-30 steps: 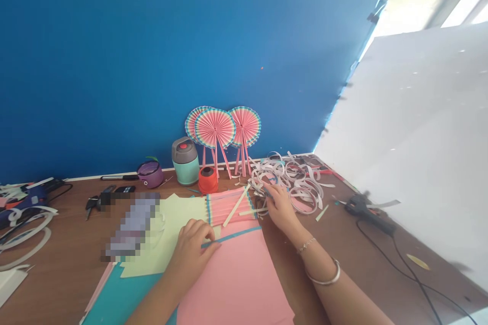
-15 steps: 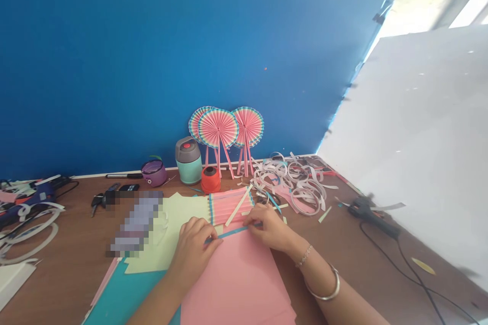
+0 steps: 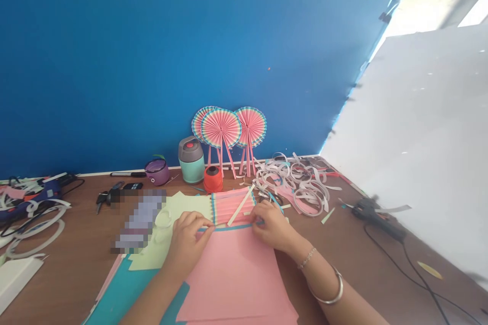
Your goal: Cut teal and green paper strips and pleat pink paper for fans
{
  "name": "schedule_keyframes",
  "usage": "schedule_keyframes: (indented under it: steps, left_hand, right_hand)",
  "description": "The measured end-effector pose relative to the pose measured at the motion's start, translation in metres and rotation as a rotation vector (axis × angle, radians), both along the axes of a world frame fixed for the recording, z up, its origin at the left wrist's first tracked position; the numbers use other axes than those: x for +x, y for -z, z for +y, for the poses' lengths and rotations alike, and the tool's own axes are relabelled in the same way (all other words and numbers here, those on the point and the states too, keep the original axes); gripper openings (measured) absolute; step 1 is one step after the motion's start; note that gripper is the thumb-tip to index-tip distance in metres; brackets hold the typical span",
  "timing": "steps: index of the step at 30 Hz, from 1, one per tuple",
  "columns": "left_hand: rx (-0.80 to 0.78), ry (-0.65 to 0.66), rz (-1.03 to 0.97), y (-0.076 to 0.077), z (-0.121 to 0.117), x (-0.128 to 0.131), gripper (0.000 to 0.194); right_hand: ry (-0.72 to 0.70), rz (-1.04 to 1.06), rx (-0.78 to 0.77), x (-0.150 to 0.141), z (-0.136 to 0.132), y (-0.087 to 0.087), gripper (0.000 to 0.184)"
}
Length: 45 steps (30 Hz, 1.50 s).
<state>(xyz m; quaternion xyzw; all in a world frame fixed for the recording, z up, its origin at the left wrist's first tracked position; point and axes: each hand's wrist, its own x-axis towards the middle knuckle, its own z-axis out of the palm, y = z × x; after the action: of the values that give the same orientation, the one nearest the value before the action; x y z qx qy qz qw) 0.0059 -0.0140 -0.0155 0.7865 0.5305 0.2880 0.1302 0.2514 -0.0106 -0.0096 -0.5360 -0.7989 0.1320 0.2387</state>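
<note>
Both your hands are at the blue strip (image 3: 232,229) along the top edge of the pink sheet (image 3: 236,274), low in the center of the frame.
Your left hand (image 3: 190,238) has its thumb and fingertips drawn together on the strip's left end, and your right hand (image 3: 271,226), fingers curled, pinches its right end; whether either pinch takes in the sheet too, you cannot tell from here. Just above the strip lies a pleated pink piece (image 3: 224,205) with a pale strip (image 3: 241,205) slanting across it. Yellow-green paper (image 3: 190,203) spreads left of center, over teal paper (image 3: 114,294) at lower left. Paper fans (image 3: 221,128) stand at mid-frame, and curled white strips (image 3: 307,198) heap up right of center.
</note>
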Motion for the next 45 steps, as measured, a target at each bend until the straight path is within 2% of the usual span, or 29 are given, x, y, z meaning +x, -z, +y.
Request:
schedule_keyframes:
  steps: [4, 7, 11, 19, 25, 28, 31, 34, 38, 41, 45]
  left_hand:
    - [0.083, 0.168, 0.129, 0.0, -0.006, 0.006, 0.022]
    - [0.131, 0.304, 0.24, 0.004, -0.01, 0.011, 0.028]
    - [0.13, 0.382, 0.353, 0.008, -0.012, 0.017, 0.033]
    - [0.12, 0.379, 0.391, 0.008, -0.011, 0.02, 0.043]
    - [0.088, 0.359, 0.388, 0.011, -0.011, 0.018, 0.044]
    - [0.085, 0.333, 0.389, 0.012, -0.011, 0.019, 0.04]
    - [0.08, 0.339, 0.394, 0.014, -0.01, 0.019, 0.041]
    - [0.067, 0.357, 0.378, 0.014, -0.009, 0.02, 0.047]
    - [0.071, 0.375, 0.312, 0.01, -0.01, 0.018, 0.046]
    - [0.072, 0.413, 0.241, 0.005, -0.012, 0.015, 0.044]
    - [0.053, 0.421, 0.134, 0.004, -0.012, 0.011, 0.041]
  right_hand:
    - [-0.006, -0.057, 0.077, -0.001, 0.002, 0.005, 0.017]
    - [0.011, -0.08, 0.066, 0.0, 0.003, 0.009, 0.024]
    - [0.007, -0.089, 0.048, -0.001, 0.002, 0.007, 0.025]
    - [-0.003, -0.162, 0.03, -0.004, 0.0, 0.006, 0.021]
    - [0.016, -0.127, 0.066, -0.006, 0.0, 0.001, 0.018]
    - [-0.02, -0.098, 0.107, -0.009, 0.0, 0.002, 0.019]
    - [-0.098, -0.092, 0.133, -0.012, 0.0, 0.006, 0.022]
    - [-0.164, -0.103, 0.137, -0.016, -0.001, 0.011, 0.033]
    - [-0.205, -0.088, 0.169, -0.02, -0.003, 0.014, 0.045]
    - [-0.202, -0.02, 0.225, -0.022, -0.003, 0.013, 0.038]
    - [-0.163, 0.036, 0.309, -0.021, 0.0, 0.009, 0.018]
